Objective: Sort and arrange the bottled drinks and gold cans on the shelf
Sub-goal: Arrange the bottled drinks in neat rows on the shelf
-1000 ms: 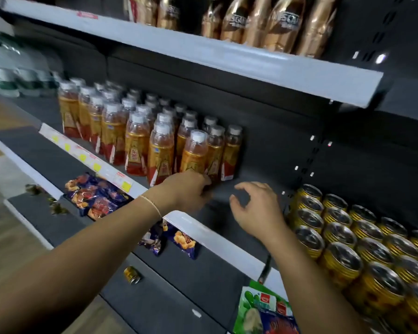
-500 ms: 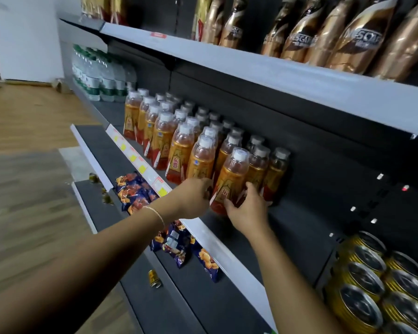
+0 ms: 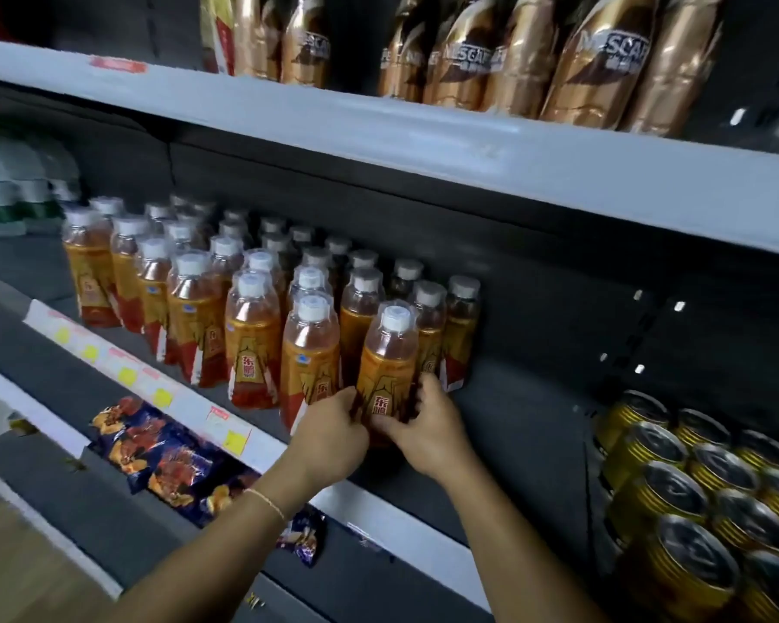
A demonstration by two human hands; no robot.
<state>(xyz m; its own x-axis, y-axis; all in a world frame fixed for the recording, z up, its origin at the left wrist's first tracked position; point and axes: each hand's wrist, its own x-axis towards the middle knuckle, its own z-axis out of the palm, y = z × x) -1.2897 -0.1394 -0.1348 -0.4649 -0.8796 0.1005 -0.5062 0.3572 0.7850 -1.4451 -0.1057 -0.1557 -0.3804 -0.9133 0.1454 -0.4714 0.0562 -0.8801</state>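
Rows of orange drink bottles [image 3: 253, 335] with white caps stand on the dark middle shelf [image 3: 527, 424]. The front bottle [image 3: 390, 357] at the right end of the rows stands upright, and both hands hold its lower part. My left hand [image 3: 333, 436] grips it from the left, next to a neighbouring bottle [image 3: 309, 353]. My right hand [image 3: 428, 431] grips it from the right, fingers curled round the label. Gold cans [image 3: 675, 501] stand packed together at the right end of the same shelf.
A white price rail [image 3: 190, 402] with yellow tags edges the shelf. Snack packets [image 3: 163, 456] lie on the lower shelf. Gold coffee bottles [image 3: 599, 56] stand on the upper shelf. Green-labelled water bottles [image 3: 14, 191] are at far left. Bare shelf lies between the orange bottles and the cans.
Both hands came together round the front right bottle; a second ago they were apart and lower on the shelf. The view has moved closer to the bottles.
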